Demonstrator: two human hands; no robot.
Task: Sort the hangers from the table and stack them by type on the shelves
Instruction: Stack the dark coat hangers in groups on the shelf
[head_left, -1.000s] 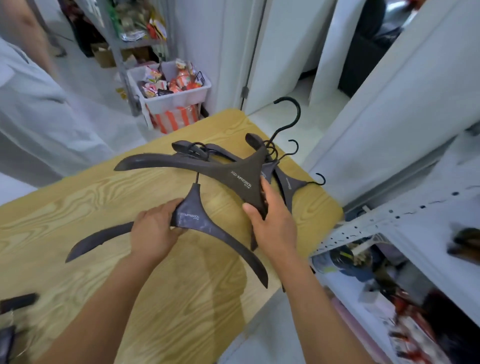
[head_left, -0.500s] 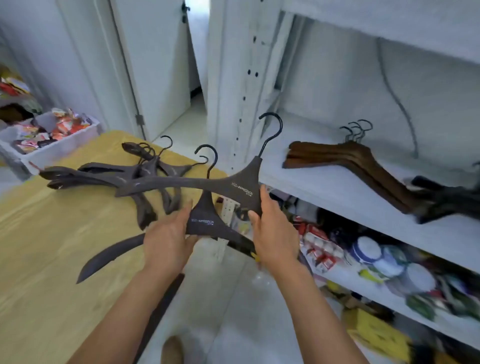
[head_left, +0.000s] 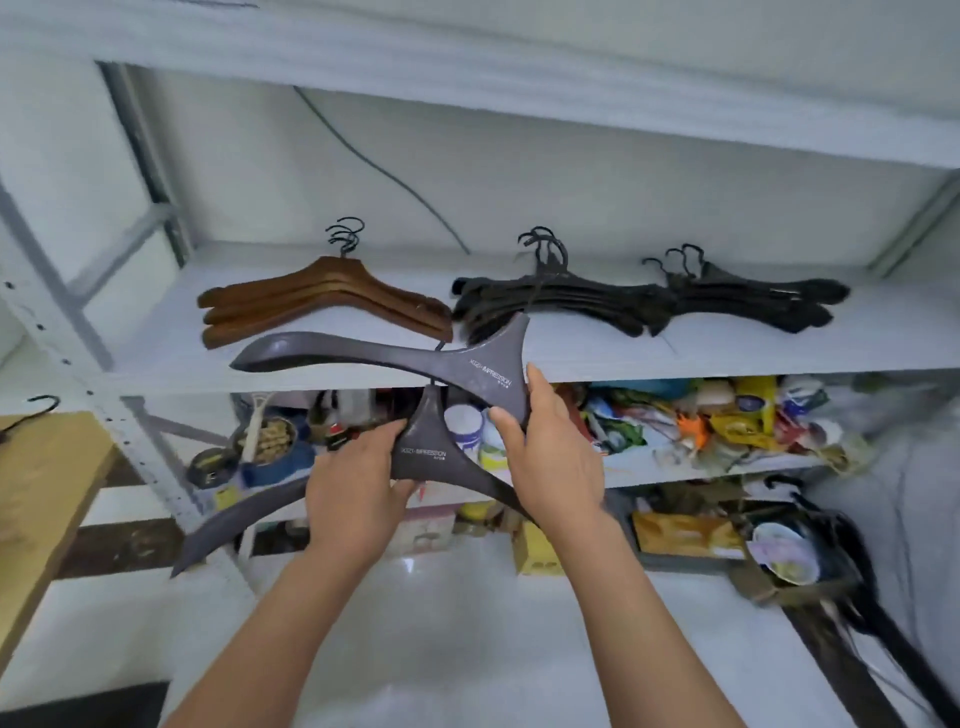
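Note:
My left hand grips a wide dark grey plastic hanger at its neck. My right hand holds a second matching grey hanger by its centre, raised a little higher, level with the front edge of the white shelf. On that shelf lie three stacks: brown wooden hangers at the left, black hangers in the middle, and more black hangers at the right. Both grey hangers hover in front of the shelf, between the brown and the middle black stack.
The wooden table shows at the left edge with a black hook sticking up by it. The lower shelf is crowded with jars, packets and tins. Boxes and a tray sit on the floor below.
I have turned from the table to face the shelves, carrying both grey hangers along. The hangers now sit right before the shelf edge, and the table has slid to the far left.

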